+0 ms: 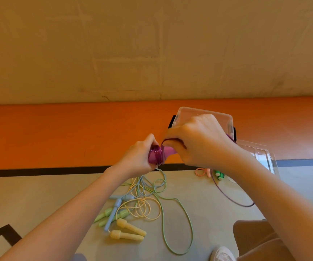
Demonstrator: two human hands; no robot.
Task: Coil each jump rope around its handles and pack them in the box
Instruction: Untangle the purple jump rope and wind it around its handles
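Coiling is under way: left hand (142,157) grips the purple handles (156,157) above the floor (208,213), right hand (199,140) pinches the purple rope (227,196), whose slack likely needs more turns before the box (204,113).

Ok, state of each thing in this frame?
purple rope: partly coiled round its handles, tail hanging loose
left hand: grips the coiled handles
right hand: pinches the purple cord
box: open
lid: off, beside the box
green, blue, yellow ropes: uncoiled, tangled on the floor
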